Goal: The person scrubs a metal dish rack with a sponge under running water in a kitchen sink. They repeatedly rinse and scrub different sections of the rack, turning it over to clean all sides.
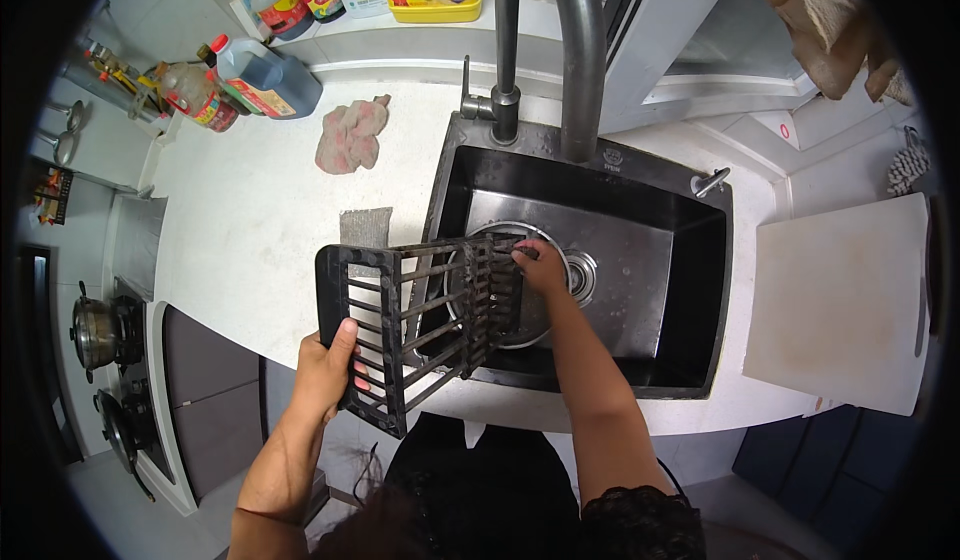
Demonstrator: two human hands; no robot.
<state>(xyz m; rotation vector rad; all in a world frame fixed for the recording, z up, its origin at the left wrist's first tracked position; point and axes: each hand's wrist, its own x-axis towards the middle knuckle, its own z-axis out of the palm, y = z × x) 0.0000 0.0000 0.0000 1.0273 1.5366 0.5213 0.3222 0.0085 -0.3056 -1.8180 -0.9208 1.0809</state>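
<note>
I've got the left hand wrapped round the black slatted rack, slanting over the sink's left edge; right hand pinching at its far bars, on what I can't tell; beneath, a round metal bowl, contents mostly hidden; farther, a red-capped jug, dark liquid inside

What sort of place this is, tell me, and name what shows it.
A kitchen, probably in a home: there is a dark sink with a tall tap, a cooking pot at far left, and a white cutting board at right.
</note>
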